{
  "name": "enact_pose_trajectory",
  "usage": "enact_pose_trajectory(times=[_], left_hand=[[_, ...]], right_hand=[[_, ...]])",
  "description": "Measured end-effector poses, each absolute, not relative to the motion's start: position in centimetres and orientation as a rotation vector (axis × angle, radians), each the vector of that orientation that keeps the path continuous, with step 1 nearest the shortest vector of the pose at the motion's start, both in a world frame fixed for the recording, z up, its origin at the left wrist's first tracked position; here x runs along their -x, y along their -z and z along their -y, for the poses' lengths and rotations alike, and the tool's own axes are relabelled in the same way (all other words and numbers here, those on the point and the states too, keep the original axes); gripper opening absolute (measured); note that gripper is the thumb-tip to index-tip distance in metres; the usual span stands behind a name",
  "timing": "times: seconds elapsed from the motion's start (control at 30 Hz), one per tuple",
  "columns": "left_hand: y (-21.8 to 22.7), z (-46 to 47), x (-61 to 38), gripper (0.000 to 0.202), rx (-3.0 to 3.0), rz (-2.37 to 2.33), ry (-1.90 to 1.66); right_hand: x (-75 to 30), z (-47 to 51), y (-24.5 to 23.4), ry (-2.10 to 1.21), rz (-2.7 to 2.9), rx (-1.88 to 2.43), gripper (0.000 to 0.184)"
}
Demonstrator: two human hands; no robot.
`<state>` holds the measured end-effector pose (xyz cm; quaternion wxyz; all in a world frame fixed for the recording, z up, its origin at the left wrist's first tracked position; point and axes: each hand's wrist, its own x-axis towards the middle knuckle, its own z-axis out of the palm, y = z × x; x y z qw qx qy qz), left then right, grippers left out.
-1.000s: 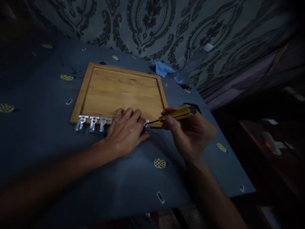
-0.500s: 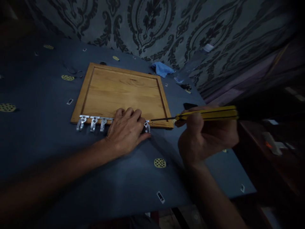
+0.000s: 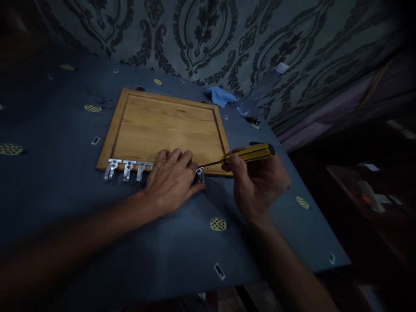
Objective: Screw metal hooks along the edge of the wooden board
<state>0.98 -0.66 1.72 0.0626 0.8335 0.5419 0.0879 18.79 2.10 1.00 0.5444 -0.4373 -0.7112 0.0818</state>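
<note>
Screwdriver [image 3: 249, 153] is clasped in the right hand [image 3: 258, 184] at the panel's [image 3: 169, 128] near-right corner, left hand [image 3: 172, 182] on its near edge, hold unclear.

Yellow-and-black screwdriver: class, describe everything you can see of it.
The yellow-and-black screwdriver has a plastic-looking handle and a thin, dark shaft. Gripped by the right hand, it slants down leftward in the picture, its tip by the rightmost silvery metal fitting on the rectangular wooden panel; contact is unclear.

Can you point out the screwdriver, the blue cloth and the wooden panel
Yellow-and-black screwdriver [image 3: 250, 153]: head view, on the handle.
Blue cloth [image 3: 221, 96]: head view, on its crumpled middle.
Framed wooden panel [image 3: 167, 126]: head view, on its recessed face.
</note>
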Motion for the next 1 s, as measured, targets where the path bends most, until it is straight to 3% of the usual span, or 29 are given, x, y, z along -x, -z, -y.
enact_pose_trajectory(times=[0.7,1.0], left_hand=[[-1.3,0.6,-0.9,0.046,-2.541,-1.650,-0.325],[-1.2,0.6,-0.9,0.046,-2.552,-1.655,-0.345]], right_hand=[[-18.7,-1.9,-2.4,-0.347,1.814,0.961,0.006],[-19.1,-2.0,-2.9,-0.448,1.837,1.022,0.009]])
